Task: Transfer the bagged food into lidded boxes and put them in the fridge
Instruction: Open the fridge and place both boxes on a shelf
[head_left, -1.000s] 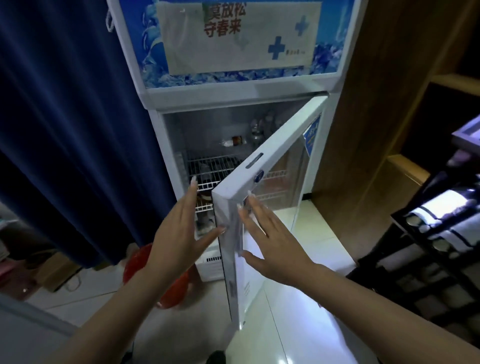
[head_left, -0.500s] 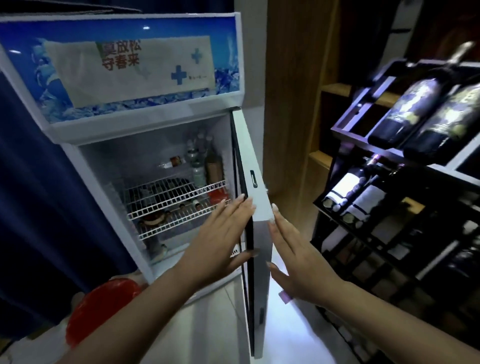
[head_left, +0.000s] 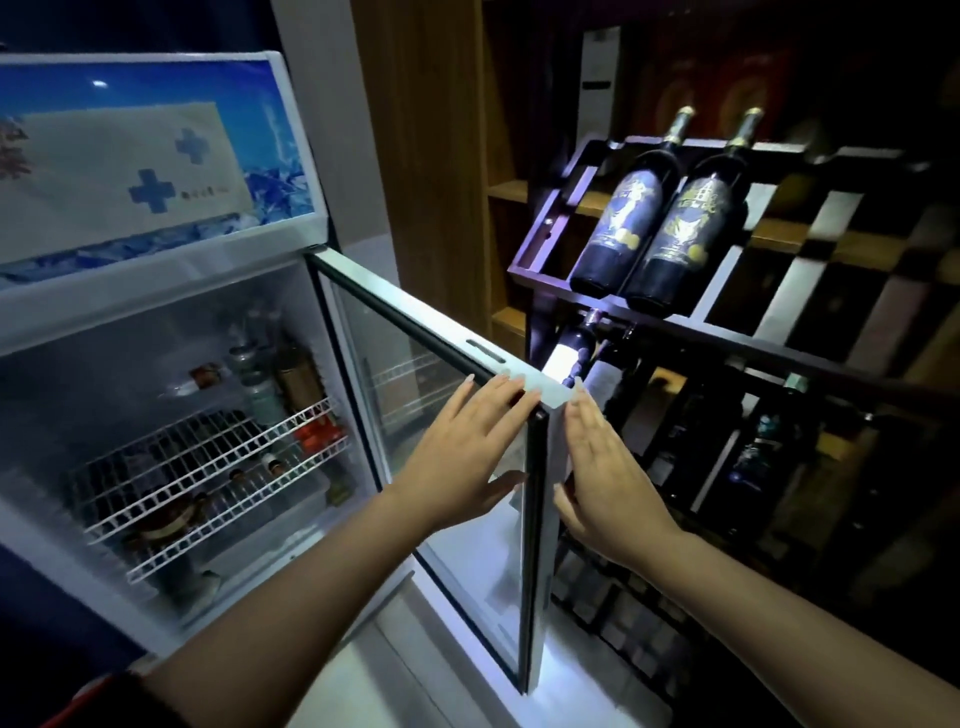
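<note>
Hands (head_left: 467, 457) (head_left: 602, 478) flat on open fridge door (head_left: 441, 405)

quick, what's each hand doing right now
Left hand: open, straight fingers flat on the inner side of the fridge door.
Right hand: open, fingers straight against the door's outer edge, holding nothing.

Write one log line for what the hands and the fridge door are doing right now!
fridge door: open | left hand: flat on inner side | right hand: flat on outer side | boxes: none in view
</note>
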